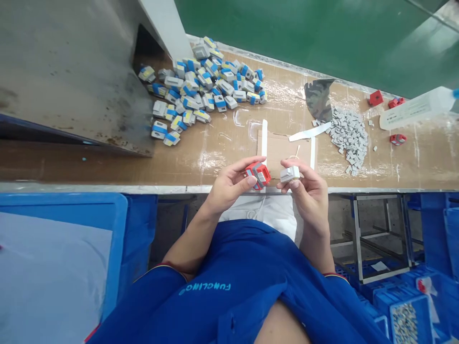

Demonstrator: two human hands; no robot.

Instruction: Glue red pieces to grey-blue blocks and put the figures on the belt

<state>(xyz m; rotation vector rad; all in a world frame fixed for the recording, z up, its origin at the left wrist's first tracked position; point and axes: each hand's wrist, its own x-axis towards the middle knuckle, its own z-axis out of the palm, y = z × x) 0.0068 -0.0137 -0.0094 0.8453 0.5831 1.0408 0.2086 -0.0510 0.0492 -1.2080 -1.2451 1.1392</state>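
Observation:
My left hand [231, 184] is closed around a red and grey plastic toy part [258, 175] with an opening in its near right end. Between the fingers of my right hand [308, 188] is a small white plastic block [289, 174] with a raised top. The two pieces are apart, held side by side above the table's front edge. Under and behind them lies a piece of cardboard [283, 148] with white strips along its sides. A large pile of white, blue and yellow blocks [204, 79] lies at the back left.
A heap of small grey pieces [348, 138] is at right, near a bottle [418, 109] lying on its side and several red parts [376, 98]. A metal box [71, 71] stands at left on the table. Blue bins [122, 210] stand below at left and right.

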